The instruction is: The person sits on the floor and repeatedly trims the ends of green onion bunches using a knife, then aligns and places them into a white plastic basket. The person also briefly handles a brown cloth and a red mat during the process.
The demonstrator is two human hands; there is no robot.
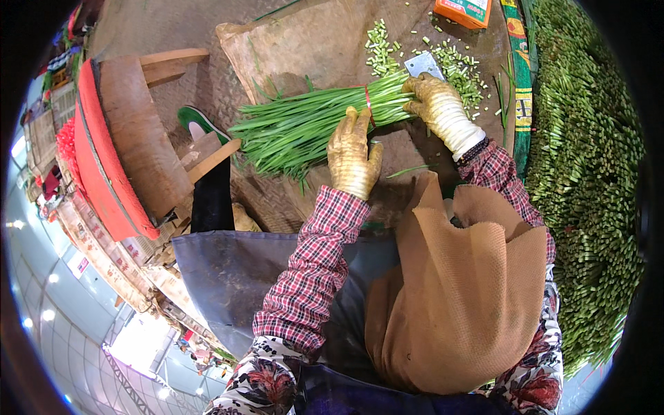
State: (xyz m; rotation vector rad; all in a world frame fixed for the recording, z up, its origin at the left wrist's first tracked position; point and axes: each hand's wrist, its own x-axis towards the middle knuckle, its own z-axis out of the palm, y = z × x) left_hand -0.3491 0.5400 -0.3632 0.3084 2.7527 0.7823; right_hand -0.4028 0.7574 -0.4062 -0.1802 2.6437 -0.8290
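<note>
A bundle of long green vegetable stalks [306, 124] lies across the work surface, bound by a red band [369, 106] near its cut end. My left hand [354, 150], in a stained yellowish glove, rests its fingers on the near side of the bundle beside the band, with its thumb apart. At the cut ends is my right hand [438, 101], gloved too, its fingertips against the stalks. A metal blade [424, 66] with a small hole shows just beyond that hand; whether the hand touches it is unclear. Short cut stalk pieces [459, 70] are scattered around the blade.
A dense mass of green stalks [581, 207] stands at the right, past a printed green strip [521, 98]. An orange box [464, 11] sits at the far edge. At left is a red-padded wooden stool [140, 135] on its side. Brown mesh cloth [461, 301] covers my lap.
</note>
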